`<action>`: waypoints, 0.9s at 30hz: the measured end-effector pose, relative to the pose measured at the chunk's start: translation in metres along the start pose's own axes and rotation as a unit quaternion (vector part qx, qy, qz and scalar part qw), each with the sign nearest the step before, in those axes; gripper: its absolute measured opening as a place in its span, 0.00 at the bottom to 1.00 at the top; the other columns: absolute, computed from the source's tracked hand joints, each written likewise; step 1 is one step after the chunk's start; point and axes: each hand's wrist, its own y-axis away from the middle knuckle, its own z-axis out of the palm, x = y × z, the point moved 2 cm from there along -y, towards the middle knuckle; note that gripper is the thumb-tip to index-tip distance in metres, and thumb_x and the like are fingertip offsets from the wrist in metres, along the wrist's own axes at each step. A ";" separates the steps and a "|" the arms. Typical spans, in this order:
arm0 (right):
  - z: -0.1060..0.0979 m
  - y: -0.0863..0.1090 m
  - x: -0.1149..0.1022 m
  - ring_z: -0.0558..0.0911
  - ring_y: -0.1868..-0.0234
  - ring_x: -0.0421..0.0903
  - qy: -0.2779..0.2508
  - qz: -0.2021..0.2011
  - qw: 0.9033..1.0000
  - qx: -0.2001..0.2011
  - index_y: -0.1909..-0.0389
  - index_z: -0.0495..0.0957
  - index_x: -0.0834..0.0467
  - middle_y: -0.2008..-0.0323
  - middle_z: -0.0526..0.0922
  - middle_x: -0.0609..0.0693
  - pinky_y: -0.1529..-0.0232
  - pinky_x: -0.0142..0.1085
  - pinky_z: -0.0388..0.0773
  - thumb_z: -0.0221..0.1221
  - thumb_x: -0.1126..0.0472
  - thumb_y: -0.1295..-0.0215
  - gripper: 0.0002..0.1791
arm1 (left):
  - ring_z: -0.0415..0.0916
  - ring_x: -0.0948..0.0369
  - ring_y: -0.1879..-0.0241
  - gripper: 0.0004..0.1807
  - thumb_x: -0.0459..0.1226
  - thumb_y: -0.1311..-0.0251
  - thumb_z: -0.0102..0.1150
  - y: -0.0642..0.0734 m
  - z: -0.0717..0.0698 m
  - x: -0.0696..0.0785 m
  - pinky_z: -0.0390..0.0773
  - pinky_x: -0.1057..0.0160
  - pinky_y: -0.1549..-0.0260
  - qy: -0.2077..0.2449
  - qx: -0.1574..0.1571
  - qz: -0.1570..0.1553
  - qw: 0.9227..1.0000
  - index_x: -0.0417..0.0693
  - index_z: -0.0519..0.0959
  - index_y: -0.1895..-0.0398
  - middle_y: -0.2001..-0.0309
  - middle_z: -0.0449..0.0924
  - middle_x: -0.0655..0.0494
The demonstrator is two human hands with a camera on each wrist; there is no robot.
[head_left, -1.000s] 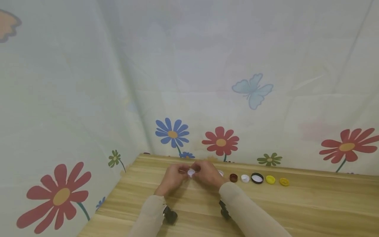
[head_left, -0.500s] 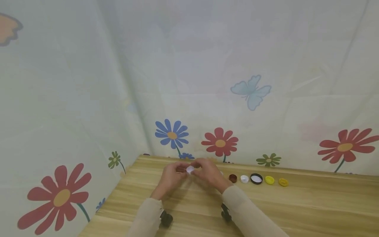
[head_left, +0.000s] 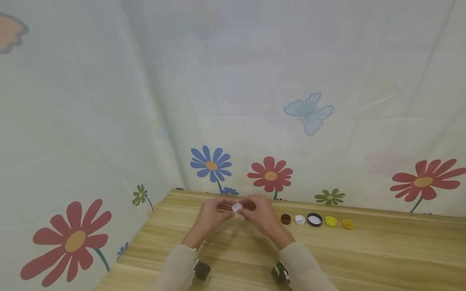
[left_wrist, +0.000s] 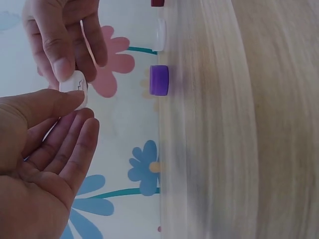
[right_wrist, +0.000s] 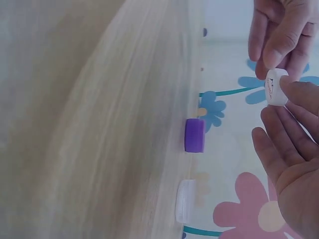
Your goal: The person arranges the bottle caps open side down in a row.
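Item in hand: 1 white cap (head_left: 237,207), lower centre of the head frame, raised above the wooden table (head_left: 233,258). A dark mark shows on its face in both wrist frames.

Grip: the left hand (head_left: 211,216) pinches it from the left side; the right hand (head_left: 263,216) pinches it from the right. No gap between fingers and cap is seen.

Change noted: against 0.5 s ago, the right wrist has swung outward, toward the lower right, and the cap shows a different outline. Judged a turn or re-grip, not a release; the work remains at the handling stage.

Surroundings: 5 caps (head_left: 314,220) stand in a row right of the hands, apparently undisturbed. A purple cap (left_wrist: 159,80), upper centre of the left wrist frame, stands on the table, untouched.
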 end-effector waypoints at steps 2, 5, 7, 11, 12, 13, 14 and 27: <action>-0.001 0.004 -0.001 0.86 0.55 0.47 -0.009 0.004 1.000 0.008 0.52 0.88 0.59 0.57 0.87 0.49 0.52 0.40 0.86 0.72 0.64 0.33 0.10 | 0.89 0.49 0.55 0.14 0.21 0.40 0.72 0.001 0.000 0.001 0.88 0.58 0.55 0.004 -0.005 0.002 1.000 0.37 0.87 0.52 0.54 0.89 0.44; -0.002 0.009 -0.002 0.87 0.55 0.48 -0.028 0.002 0.999 0.024 0.54 0.88 0.59 0.57 0.87 0.50 0.53 0.39 0.86 0.73 0.64 0.33 0.09 | 0.89 0.48 0.56 0.14 0.21 0.41 0.72 0.002 0.000 0.004 0.88 0.59 0.56 0.009 -0.010 0.013 1.000 0.37 0.87 0.52 0.55 0.89 0.44; -0.002 0.012 -0.003 0.87 0.56 0.48 -0.038 -0.001 0.999 0.035 0.55 0.88 0.59 0.58 0.87 0.50 0.53 0.40 0.87 0.73 0.65 0.33 0.09 | 0.89 0.49 0.56 0.13 0.22 0.40 0.72 0.003 0.000 0.005 0.88 0.60 0.56 0.008 -0.013 0.023 1.000 0.37 0.87 0.53 0.55 0.89 0.45; -0.003 0.016 -0.003 0.87 0.57 0.47 -0.049 -0.003 0.998 0.049 0.56 0.88 0.59 0.59 0.89 0.48 0.51 0.43 0.86 0.74 0.64 0.34 0.08 | 0.89 0.50 0.57 0.12 0.24 0.40 0.73 0.005 0.000 0.009 0.88 0.60 0.57 0.000 -0.020 0.031 0.999 0.38 0.88 0.54 0.56 0.89 0.47; -0.003 0.017 -0.003 0.87 0.57 0.47 -0.048 -0.003 0.998 0.051 0.56 0.88 0.59 0.60 0.89 0.48 0.51 0.43 0.86 0.74 0.64 0.34 0.08 | 0.89 0.51 0.57 0.11 0.24 0.40 0.73 0.005 -0.001 0.010 0.88 0.61 0.57 -0.003 -0.023 0.031 0.999 0.38 0.88 0.54 0.56 0.90 0.48; -0.003 0.018 -0.003 0.87 0.57 0.46 -0.047 -0.002 0.998 0.052 0.56 0.88 0.59 0.60 0.89 0.48 0.51 0.44 0.86 0.74 0.64 0.34 0.08 | 0.89 0.52 0.57 0.11 0.24 0.40 0.74 0.006 -0.001 0.010 0.88 0.61 0.57 -0.005 -0.024 0.032 0.999 0.39 0.88 0.55 0.56 0.90 0.48; -0.003 0.019 -0.003 0.87 0.57 0.46 -0.047 0.000 0.998 0.052 0.56 0.88 0.59 0.60 0.89 0.48 0.52 0.44 0.86 0.74 0.63 0.34 0.08 | 0.89 0.53 0.58 0.11 0.24 0.40 0.74 0.006 -0.001 0.011 0.87 0.61 0.57 -0.009 -0.025 0.032 0.999 0.39 0.88 0.55 0.56 0.90 0.49; -0.008 0.025 -0.005 0.88 0.54 0.49 -0.072 0.022 0.996 0.042 0.54 0.88 0.59 0.58 0.89 0.48 0.52 0.42 0.87 0.72 0.60 0.31 0.09 | 0.89 0.58 0.59 0.07 0.31 0.37 0.75 0.007 -0.002 0.012 0.87 0.64 0.57 -0.035 -0.030 0.042 0.998 0.43 0.90 0.56 0.58 0.91 0.54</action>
